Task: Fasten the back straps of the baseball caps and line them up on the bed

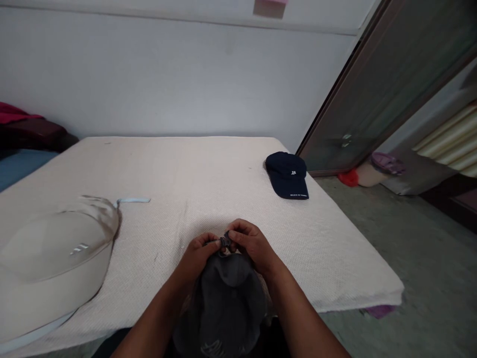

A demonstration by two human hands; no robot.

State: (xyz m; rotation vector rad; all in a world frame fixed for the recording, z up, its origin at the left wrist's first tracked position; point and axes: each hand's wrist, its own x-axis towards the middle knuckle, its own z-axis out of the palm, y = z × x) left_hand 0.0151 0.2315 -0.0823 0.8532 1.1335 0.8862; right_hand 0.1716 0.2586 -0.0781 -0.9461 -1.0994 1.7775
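Note:
A dark grey cap (231,303) is in front of me at the near edge of the bed, its back strap turned away from me. Pale embroidered lettering shows at the bottom of the view. My left hand (201,253) pinches the left part of the strap beside a small dark buckle (224,242). With thumb and fingers, my right hand (248,241) grips the strap's other end just right of the buckle. Both hands nearly meet there, and the fingers partly hide the strap.
A navy cap (286,174) with white lettering lies at the bed's right side. On the left is a large cream hat (59,248) with a pale blue strap. The bed has a white textured cover (179,169). Beyond it stand a wall and a dark sliding door (357,89).

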